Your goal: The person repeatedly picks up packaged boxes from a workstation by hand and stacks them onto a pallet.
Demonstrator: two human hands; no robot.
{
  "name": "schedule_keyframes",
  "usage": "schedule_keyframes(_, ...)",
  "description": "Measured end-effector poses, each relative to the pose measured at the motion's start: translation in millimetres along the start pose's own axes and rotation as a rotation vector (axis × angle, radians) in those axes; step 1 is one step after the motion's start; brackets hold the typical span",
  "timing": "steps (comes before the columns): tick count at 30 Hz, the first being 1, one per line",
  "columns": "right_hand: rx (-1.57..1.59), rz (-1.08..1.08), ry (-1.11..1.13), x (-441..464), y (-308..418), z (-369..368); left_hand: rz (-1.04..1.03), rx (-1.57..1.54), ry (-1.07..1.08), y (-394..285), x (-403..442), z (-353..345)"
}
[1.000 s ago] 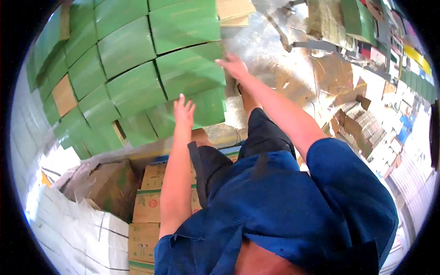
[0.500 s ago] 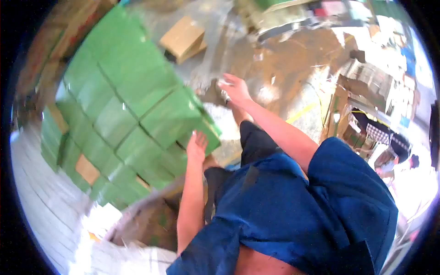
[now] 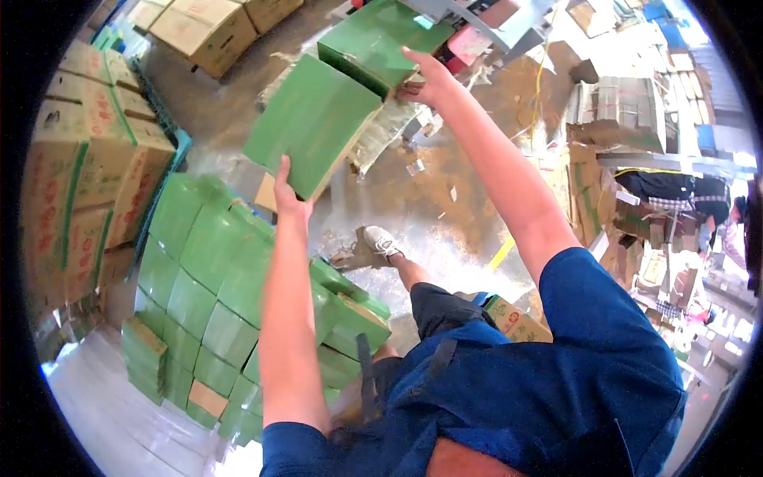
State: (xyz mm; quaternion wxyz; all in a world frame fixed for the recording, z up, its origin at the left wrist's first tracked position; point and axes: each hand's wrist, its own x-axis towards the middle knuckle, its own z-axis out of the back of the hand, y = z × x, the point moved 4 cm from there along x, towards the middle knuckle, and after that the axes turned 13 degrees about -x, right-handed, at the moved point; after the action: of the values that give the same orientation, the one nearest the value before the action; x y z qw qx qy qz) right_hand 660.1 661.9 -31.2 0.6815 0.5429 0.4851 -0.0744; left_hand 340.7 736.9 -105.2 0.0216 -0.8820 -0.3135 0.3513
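Two green boxes lie end to end in front of me, a nearer box and a farther box, with a narrow dark gap between them. My left hand grips the near corner of the nearer box, one digit up on its top and the other fingers hidden. My right hand is at the far right, by the corner where the two boxes meet. Its thumb reaches over the farther box's top edge and its fingers curl at the side. What supports the boxes is mostly hidden.
A stack of green boxes stands to my left, beside brown cartons on a blue pallet. More brown cartons lie ahead. A grey machine stands beyond the boxes. Flattened cardboard is piled at right. My shoe is on the floor.
My view has swung towards the two green boxes ahead. Both hands have reached forward, from near the green stack and over the floor, onto these boxes.
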Motion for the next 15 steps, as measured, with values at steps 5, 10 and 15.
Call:
schedule_keyframes(5,-1.259,1.076,-0.131,31.5,-2.2,3.6,0.037,-0.200,-0.015,18.3,-14.2,24.2)
schedule_keyframes(10,-0.721,0.608,0.270,60.0,9.6,8.1,-0.204,-0.339,0.064,24.4,-52.2,17.9)
schedule_keyframes(15,-0.224,0.035,0.166,-36.0,-28.4,-32.2,-0.285,-0.297,-0.125,0.4,-212.1,49.4)
